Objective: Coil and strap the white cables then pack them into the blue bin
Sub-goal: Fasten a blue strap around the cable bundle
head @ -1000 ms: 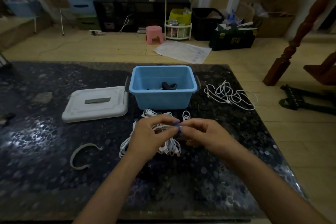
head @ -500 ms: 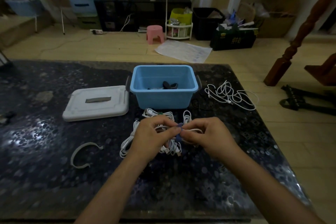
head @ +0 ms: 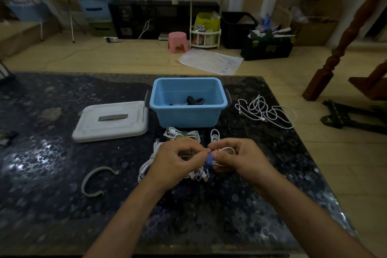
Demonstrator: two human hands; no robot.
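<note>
White coiled cable (head: 224,151) | both hands pinch it at blue strap (head: 208,158) | no legible writing

The blue bin (head: 189,114) stands open and upright, with dark items and a bit of white inside. A loose, tangled white cable (head: 265,111) lies well to the bin's right. Just in front of the bin lies a coiled cable with a green strap (head: 182,134), and beside it a small narrow coil (head: 215,135). Nearer still, a coil with a blue strap (head: 222,154) is held above a heap of cables (head: 146,168).
</note>
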